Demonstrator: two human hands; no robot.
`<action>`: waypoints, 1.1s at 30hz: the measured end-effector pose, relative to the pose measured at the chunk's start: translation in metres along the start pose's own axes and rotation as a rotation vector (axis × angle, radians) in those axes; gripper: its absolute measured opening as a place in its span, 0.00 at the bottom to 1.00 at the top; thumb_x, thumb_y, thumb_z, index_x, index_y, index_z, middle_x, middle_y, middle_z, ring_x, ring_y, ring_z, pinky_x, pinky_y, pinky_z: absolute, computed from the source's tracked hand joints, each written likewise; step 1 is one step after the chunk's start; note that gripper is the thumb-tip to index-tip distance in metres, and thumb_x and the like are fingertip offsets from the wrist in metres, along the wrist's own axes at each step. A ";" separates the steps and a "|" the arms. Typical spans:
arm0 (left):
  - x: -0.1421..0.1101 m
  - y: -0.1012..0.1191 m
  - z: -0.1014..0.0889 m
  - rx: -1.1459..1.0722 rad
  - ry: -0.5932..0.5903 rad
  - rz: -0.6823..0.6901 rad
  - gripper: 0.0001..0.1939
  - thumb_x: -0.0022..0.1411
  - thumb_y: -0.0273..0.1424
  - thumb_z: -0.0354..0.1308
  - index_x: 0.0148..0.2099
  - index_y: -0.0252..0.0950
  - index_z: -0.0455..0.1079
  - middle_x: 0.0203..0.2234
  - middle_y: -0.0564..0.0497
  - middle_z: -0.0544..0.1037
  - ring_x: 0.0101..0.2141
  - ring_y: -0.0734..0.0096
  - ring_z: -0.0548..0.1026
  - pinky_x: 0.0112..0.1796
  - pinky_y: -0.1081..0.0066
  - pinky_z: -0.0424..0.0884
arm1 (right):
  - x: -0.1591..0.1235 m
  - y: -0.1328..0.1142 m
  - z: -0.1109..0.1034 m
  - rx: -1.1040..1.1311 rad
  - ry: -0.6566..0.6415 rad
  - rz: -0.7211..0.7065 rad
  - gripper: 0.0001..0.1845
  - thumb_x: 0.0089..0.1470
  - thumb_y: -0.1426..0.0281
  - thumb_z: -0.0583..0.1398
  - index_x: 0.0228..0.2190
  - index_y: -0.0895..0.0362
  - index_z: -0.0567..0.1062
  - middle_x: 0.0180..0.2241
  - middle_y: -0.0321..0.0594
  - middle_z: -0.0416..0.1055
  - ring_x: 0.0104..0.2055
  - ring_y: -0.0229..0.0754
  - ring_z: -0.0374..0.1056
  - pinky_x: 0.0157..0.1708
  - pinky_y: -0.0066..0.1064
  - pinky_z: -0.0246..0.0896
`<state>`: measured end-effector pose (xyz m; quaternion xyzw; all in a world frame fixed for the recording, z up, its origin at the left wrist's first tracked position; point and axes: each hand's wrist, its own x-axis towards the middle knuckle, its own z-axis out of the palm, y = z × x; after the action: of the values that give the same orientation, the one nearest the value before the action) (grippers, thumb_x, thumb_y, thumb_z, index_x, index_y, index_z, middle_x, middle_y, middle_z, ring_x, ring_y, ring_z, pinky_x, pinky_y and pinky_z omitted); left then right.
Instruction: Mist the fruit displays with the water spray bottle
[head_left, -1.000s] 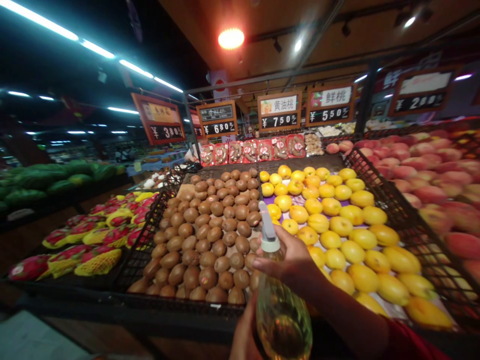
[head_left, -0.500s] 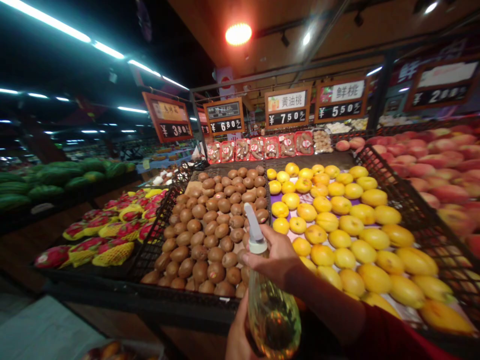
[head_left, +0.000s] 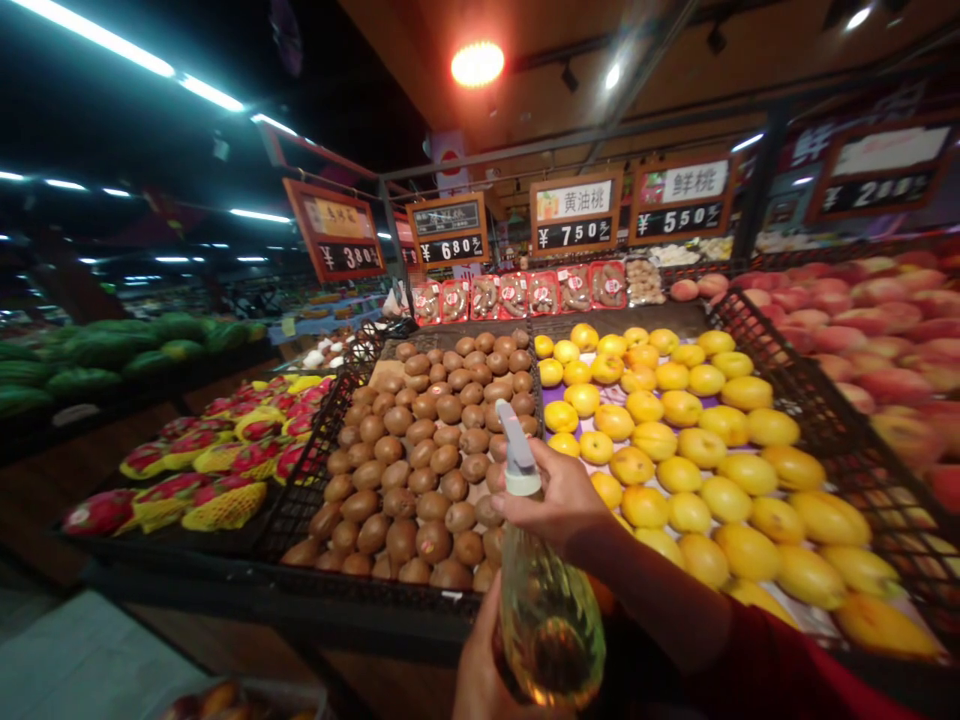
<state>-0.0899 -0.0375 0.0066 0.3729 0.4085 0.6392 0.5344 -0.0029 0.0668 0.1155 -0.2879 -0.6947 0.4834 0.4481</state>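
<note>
A clear ribbed spray bottle (head_left: 555, 620) with a white spray head is held in front of me, tilted, its nozzle towards the fruit. My right hand (head_left: 559, 495) is closed round the neck, just under the spray head. Lower down, my left hand (head_left: 478, 665) grips the side of the bottle near its base; part of that hand lies behind the bottle or out of frame. Beyond the nozzle are brown kiwifruit (head_left: 420, 455) in rows. Yellow nectarines (head_left: 705, 480) lie to the right, partly behind my right forearm.
Black mesh dividers (head_left: 817, 430) flank the two fruit sections. Dragon fruit (head_left: 247, 460) in yellow nets and watermelons (head_left: 112, 350) are on the left, peaches (head_left: 885, 340) on the right. Packed trays (head_left: 544, 293) stand at the back under hanging price signs (head_left: 576, 215). Fruit in a container (head_left: 232, 700) sits below.
The spray bottle and both hands have shifted slightly to the right, and the spray head sits a little higher. Both hands keep their hold. The fruit stays in place.
</note>
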 end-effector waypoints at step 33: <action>0.020 -0.030 0.056 -0.210 -0.409 -0.326 0.31 0.53 0.50 0.65 0.54 0.36 0.75 0.51 0.45 0.81 0.59 0.48 0.71 0.64 0.53 0.59 | -0.078 -0.017 -0.084 -0.124 0.336 0.057 0.15 0.44 0.65 0.68 0.35 0.56 0.72 0.31 0.35 0.73 0.32 0.42 0.67 0.33 0.31 0.63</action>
<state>-0.0306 -0.0077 0.0012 0.3660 0.2782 0.4953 0.7371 0.1075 0.0301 0.1155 -0.4111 -0.6302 0.3974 0.5253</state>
